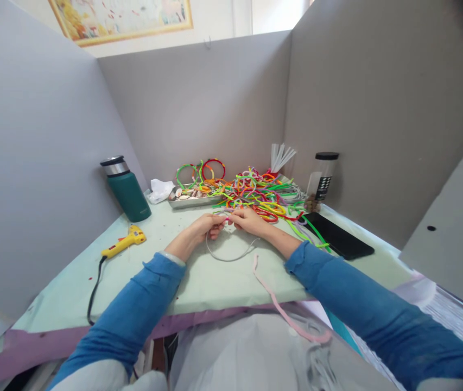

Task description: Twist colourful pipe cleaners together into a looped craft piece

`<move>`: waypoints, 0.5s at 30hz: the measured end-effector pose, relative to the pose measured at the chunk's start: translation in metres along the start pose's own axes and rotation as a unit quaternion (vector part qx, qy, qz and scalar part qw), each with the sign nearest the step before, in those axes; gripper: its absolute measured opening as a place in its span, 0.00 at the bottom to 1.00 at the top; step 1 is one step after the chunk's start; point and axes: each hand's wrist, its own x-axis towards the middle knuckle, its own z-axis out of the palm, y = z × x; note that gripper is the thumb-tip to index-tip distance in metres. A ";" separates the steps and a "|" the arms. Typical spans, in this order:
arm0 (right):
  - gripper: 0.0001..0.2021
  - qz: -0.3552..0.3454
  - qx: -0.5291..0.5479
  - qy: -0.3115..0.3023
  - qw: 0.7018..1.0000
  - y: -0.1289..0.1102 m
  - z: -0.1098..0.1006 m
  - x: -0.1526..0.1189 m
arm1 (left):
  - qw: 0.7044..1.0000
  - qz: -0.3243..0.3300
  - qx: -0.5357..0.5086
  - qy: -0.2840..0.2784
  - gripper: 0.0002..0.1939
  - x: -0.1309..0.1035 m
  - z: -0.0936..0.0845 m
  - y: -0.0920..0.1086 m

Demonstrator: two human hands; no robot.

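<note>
My left hand (209, 227) and my right hand (249, 220) meet over the middle of the table, both closed with fingertips pinched together. From them a thin grey hoop (225, 260) curves down toward me. A small spot of pink-red shows between the fingertips; the fingers hide most of what they pinch, and a pale purple strand shows just behind them. Nearer me, a pale pink pipe cleaner (274, 296) lies across the table's front edge and onto my lap.
Beyond my hands spreads a tangled pile of coloured pipe cleaners (251, 187), beside a metal tray (192, 203) of shells. Left are a yellow glue gun (123, 243) and a green bottle (129, 195); right, a black phone (337, 236) and a clear jar (321, 182). Grey partitions surround the table.
</note>
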 end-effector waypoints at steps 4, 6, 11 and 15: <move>0.16 0.011 0.004 -0.004 1.000 -0.001 0.000 0.000 | 1.000 -0.001 0.018 0.007 0.13 0.001 0.001 0.000; 0.16 0.015 0.006 0.004 1.000 -0.001 -0.001 0.000 | 0.999 0.003 0.033 0.017 0.14 0.001 0.002 -0.001; 0.15 0.020 0.008 0.014 1.000 -0.002 -0.002 0.000 | 0.997 0.021 0.058 0.035 0.15 0.001 0.004 -0.002; 0.16 0.011 0.005 0.026 1.000 0.000 -0.001 0.000 | 0.994 0.045 0.083 0.051 0.14 0.001 0.006 -0.003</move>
